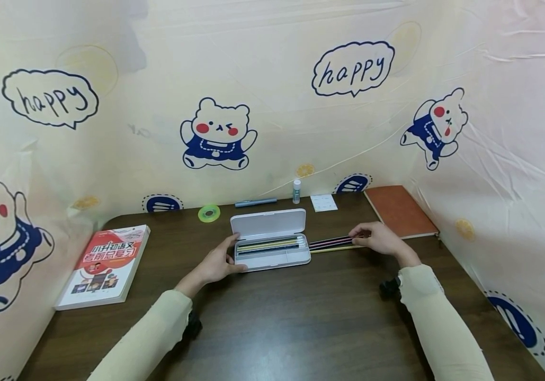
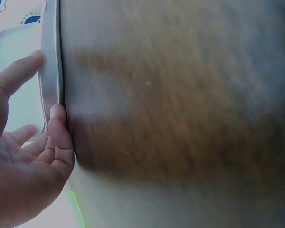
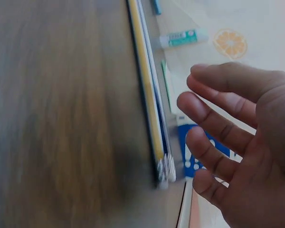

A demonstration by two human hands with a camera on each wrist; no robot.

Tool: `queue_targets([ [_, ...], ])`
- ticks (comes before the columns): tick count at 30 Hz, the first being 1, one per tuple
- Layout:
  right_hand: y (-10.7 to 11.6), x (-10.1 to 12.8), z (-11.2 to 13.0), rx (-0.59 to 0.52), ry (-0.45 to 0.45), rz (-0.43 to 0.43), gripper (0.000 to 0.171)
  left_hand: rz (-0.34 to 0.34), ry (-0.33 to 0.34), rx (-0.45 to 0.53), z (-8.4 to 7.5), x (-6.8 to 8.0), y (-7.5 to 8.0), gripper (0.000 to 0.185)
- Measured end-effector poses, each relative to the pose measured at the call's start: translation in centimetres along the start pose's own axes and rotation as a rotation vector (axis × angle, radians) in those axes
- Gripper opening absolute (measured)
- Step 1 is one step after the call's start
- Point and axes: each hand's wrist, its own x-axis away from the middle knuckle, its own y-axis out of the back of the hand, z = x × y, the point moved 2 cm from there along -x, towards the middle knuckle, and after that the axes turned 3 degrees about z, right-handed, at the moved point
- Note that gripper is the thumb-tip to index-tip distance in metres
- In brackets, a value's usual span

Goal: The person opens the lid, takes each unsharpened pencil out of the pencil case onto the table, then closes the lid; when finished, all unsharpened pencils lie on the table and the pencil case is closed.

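A white pencil case [image 1: 296, 258] stands with its lid [image 1: 268, 223] raised, near the table's middle. Several pencils [image 1: 267, 245] lie inside it. My left hand [image 1: 214, 263] grips the case's left end, thumb at the front edge and fingers toward the back. The left wrist view shows those fingers curled along the case's side [image 2: 50, 61]. To the right of the case lies a bunch of loose pencils [image 1: 330, 244], dark ones and a yellow one. Over their right ends hovers my right hand [image 1: 378, 238]; in the right wrist view its fingers are loosely bent, apart from the pencils [image 3: 151, 90].
At the left lies a thick book [image 1: 105, 267]. Along the back are a green tape roll [image 1: 202, 214], a blue pen [image 1: 255, 202], a glue stick [image 1: 296, 192] and a pale paper pad [image 1: 323, 203]. A brown notebook [image 1: 401, 211] lies back right, by the curtain [image 1: 277, 53].
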Motion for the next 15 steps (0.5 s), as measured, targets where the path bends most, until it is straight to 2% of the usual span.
queue_targets([
  [15,-2.0,-2.5,4.7,-0.091,0.052,0.116,0.026,-0.002,-0.003,-0.002,0.0,0.0,0.0,0.097],
])
